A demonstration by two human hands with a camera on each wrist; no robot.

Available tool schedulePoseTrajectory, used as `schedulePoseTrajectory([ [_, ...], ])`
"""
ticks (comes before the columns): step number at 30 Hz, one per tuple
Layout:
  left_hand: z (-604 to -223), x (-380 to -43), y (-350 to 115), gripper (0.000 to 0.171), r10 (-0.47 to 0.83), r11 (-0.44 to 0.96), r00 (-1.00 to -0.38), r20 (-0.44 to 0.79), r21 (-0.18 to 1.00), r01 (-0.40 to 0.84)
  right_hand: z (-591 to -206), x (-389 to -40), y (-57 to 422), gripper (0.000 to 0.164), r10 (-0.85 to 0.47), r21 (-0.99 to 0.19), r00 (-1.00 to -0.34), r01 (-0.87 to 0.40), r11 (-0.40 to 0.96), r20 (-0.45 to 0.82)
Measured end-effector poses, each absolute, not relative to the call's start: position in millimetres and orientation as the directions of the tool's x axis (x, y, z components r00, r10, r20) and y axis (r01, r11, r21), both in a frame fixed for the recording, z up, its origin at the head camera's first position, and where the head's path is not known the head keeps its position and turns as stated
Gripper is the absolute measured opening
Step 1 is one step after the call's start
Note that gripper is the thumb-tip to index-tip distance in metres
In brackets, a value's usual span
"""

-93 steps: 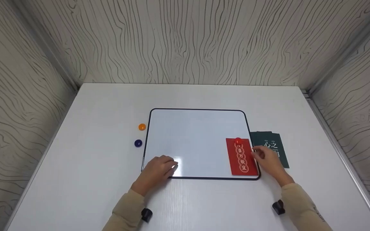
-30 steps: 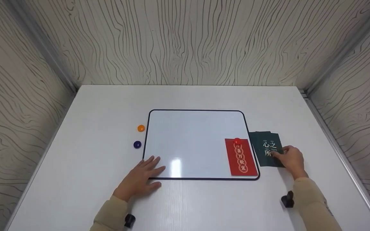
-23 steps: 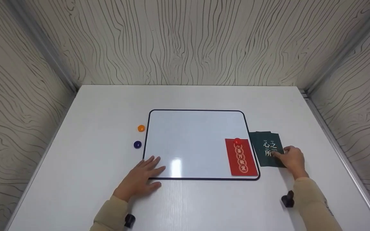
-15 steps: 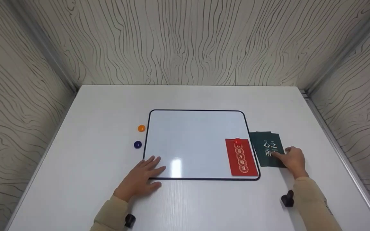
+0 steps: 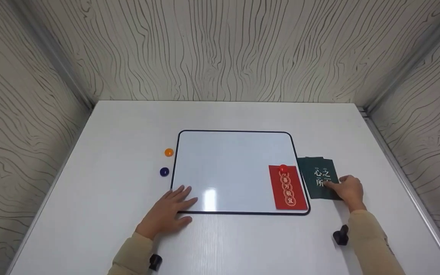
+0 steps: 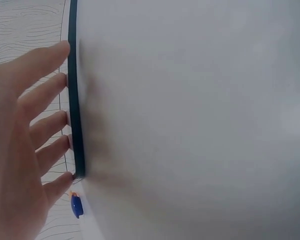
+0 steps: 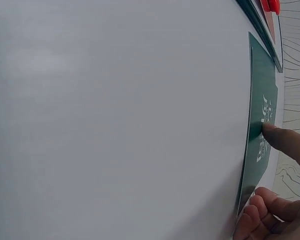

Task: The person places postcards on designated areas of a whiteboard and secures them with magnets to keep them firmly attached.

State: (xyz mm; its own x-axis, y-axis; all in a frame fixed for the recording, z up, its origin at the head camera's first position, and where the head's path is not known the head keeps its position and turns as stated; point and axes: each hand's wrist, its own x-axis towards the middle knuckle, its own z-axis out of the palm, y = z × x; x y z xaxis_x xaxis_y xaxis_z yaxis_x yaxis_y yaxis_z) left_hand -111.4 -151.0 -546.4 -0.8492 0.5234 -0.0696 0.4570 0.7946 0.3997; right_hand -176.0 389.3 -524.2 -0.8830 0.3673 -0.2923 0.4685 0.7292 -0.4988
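Note:
A whiteboard (image 5: 231, 152) with a thin black frame lies on the table. My left hand (image 5: 166, 212) rests with spread fingers on its lower left corner; in the left wrist view the fingertips meet the dark frame (image 6: 75, 110). At the board's right, my right hand (image 5: 350, 191) pinches the top dark green card (image 5: 321, 168), which bears white characters. Its thumb (image 7: 290, 142) presses on the printed face while the other fingers curl at the card's edge. More green card shows beneath it. On the board lies a red envelope (image 5: 288, 194), a round red magnet (image 5: 283, 168) over its top.
Left of the board lie an orange round magnet (image 5: 169, 152) and a dark blue one (image 5: 164, 172). Wood-patterned panels (image 5: 220, 49) enclose the white table (image 5: 224, 244) at the back and both sides. Black wrist devices (image 5: 341, 235) sit under the sleeves.
Since the oldest frame, my right hand has moved right from the board's edge onto the green cards, and my left hand has shifted left and spread its fingers. Over the last second both stay nearly still.

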Motion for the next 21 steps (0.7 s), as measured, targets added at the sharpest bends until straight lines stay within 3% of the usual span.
schedulePoseTrajectory([
  [7,-547.4,-111.5,-150.5,0.053,0.521,0.798,-0.850,-0.072,0.395,0.455,-524.4,-177.1,390.2,0.067,0.377,-0.535,-0.866,0.499,0.682,-0.327],
  [21,-545.3,-111.1,-149.7,0.052,0.535,0.791,-0.844,-0.032,0.371,0.487,-523.6,-179.5,389.1,0.072,0.409,-0.559,-0.836,0.549,0.622,-0.366],
])
